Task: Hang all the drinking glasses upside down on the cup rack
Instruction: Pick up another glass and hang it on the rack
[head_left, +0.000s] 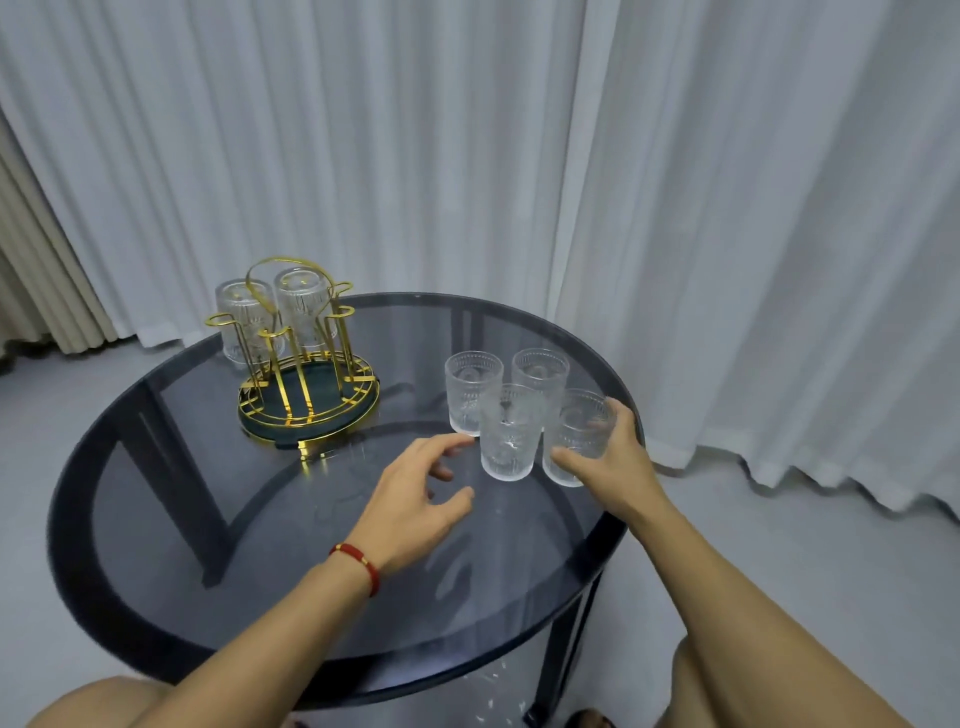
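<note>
A gold wire cup rack (307, 387) on a dark round base stands at the table's back left. Two clear ribbed glasses hang upside down on its far pegs, one at the left (244, 317) and one at the right (303, 304). Several patterned glasses stand upright in a cluster at the right. My right hand (615, 457) is wrapped around the rightmost glass (577, 434) near the table edge. My left hand (415, 499) hovers open, fingers spread, just left of the front glass (508, 434). Behind stand two more glasses, one at the back left (471, 389) and one at the back right (540, 371).
The round smoked-glass table (208, 545) has a dark frame below. White curtains (727, 208) hang close behind it, and the floor is pale grey. My knees show at the bottom corners. A red bracelet sits on my left wrist.
</note>
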